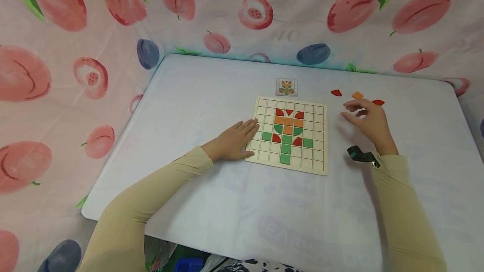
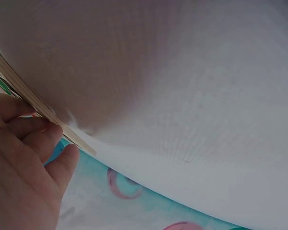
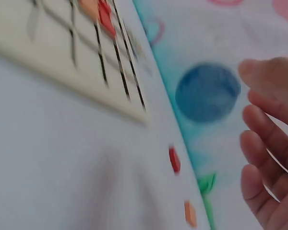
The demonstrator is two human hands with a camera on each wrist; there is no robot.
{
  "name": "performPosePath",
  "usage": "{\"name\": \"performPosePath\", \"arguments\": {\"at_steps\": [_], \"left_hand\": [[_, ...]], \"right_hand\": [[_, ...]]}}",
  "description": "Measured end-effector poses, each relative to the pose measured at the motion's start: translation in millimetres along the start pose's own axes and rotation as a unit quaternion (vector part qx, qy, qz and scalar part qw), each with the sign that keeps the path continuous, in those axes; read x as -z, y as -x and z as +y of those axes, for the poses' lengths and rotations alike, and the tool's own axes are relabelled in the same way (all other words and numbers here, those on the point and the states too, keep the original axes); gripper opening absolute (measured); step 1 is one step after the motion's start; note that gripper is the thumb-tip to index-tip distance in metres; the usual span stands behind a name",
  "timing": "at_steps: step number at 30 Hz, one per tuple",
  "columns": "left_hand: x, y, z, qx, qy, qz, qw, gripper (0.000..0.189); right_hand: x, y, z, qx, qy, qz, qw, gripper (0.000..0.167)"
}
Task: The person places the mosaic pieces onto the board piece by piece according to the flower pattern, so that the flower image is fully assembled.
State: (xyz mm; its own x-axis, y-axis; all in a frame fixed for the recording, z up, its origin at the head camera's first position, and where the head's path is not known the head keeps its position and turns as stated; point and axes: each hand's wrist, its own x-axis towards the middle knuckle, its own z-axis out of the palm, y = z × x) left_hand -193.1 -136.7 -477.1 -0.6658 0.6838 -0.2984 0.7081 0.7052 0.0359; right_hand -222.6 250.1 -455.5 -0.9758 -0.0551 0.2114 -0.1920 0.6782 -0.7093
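Note:
A square wooden grid board lies on the table, with red, orange and green pieces set in its middle cells. My left hand rests at the board's left edge, its fingers extended over the rim; the left wrist view shows the fingertips touching the board's side. To the right of the board, my right hand hovers with loosely bent fingers and nothing visible between them. Near it lie a red fan-shaped piece, an orange square piece and another red piece, partly behind the hand.
A small pattern card sits just beyond the board, printed with a similar coloured design. The white table reaches back to a fruit-printed cloth. A dark strap hangs at the right wrist. A blue basket shows below the front edge.

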Motion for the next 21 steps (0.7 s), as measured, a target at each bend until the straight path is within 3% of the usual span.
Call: {"name": "performPosePath", "arguments": {"at_steps": [4,9,21], "left_hand": [[-0.2,0.0,0.0,0.001,0.0,0.0,1.0,0.085],[1.1,0.8,0.2,0.001,0.004,0.0,1.0,0.085],[-3.2,-0.5,-1.9,0.001,0.007,0.001,1.0,0.086]], "right_hand": [[9.7,-19.1,19.4,-0.026,0.006,0.031,0.9992,0.034],[16.6,-38.6,43.9,-0.04,0.033,0.032,0.9982,0.036],[22.5,-63.3,68.8,-0.119,0.086,-0.075,0.9863,0.047]]}}
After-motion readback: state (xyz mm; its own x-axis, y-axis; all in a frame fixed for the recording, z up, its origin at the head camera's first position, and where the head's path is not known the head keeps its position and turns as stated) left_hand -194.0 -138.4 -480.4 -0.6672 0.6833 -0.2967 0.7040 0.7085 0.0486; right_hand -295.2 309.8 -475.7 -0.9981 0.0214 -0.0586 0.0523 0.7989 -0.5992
